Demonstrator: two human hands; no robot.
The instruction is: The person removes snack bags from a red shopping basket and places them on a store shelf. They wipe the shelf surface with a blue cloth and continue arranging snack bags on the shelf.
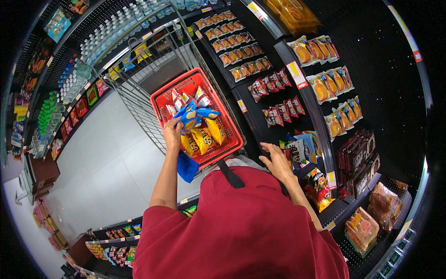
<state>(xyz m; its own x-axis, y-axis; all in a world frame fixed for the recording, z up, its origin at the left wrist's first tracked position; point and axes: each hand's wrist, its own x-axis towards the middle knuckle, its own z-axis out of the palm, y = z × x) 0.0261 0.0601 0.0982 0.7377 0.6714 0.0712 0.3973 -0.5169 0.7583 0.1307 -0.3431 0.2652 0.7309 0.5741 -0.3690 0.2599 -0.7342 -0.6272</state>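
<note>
My left hand point(172, 134) reaches over the side of a red plastic basket point(228, 151), its fingers closed at the edge of a blue snack bag point(190, 117). A second blue bag lies close beside it. Yellow snack bags point(201, 139) rest in the near part of the basket, and white-and-red packets point(202, 96) in the far part. The basket sits in a wire shopping cart point(139, 118). My right hand point(277, 161) holds nothing, fingers apart, by the shelf edge to the right. Nearest to it are several upright snack bags point(298, 151) on the shelf.
Black shelving on the right bears rows of wrapped cakes point(240, 45), red packets point(285, 111) and dark brown boxes point(357, 157). Water bottles point(108, 33) line the curved shelves on the left. A blue cloth point(188, 166) hangs at the cart's near side. Grey tiled floor point(111, 150) lies left of the cart.
</note>
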